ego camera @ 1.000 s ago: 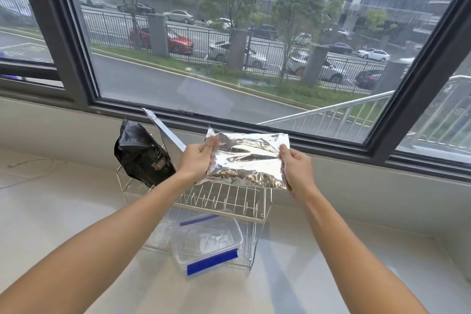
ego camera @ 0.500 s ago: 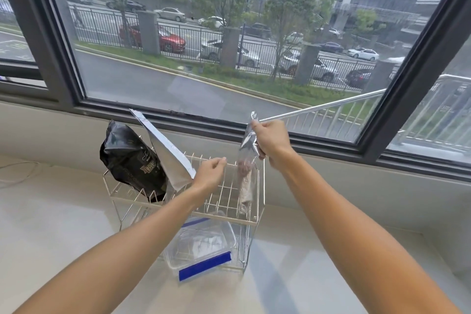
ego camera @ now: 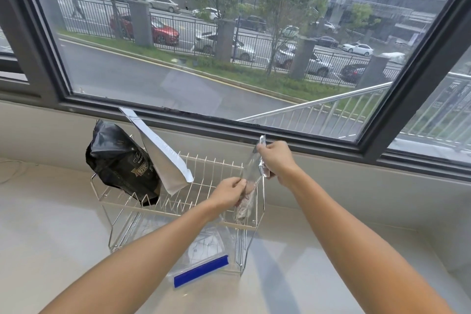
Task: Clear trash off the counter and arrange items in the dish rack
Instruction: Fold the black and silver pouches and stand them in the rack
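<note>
A two-tier white wire dish rack (ego camera: 211, 168) stands on the pale counter under the window. A silver foil pouch (ego camera: 251, 173) stands edge-on in the slots at the rack's right end. My right hand (ego camera: 276, 162) grips its top edge, and my left hand (ego camera: 229, 192) pinches its lower part. At the rack's left end a black bag (ego camera: 119, 160) leans upright, with a grey-white pouch (ego camera: 159, 150) tilted beside it. A clear plastic container with a blue strip (ego camera: 204, 259) lies on the rack's lower tier.
The dark window frame (ego camera: 331, 145) and sill wall run right behind the rack. A thin white cable (ego camera: 11, 173) lies on the counter (ego camera: 51, 237) at the far left. The counter extends to the right of the rack, up to a side wall.
The foil pouch, held flat and facing me a second ago, has been turned edge-on and lowered into the rack's right slots. My left hand let go, then took hold of its lower part.
</note>
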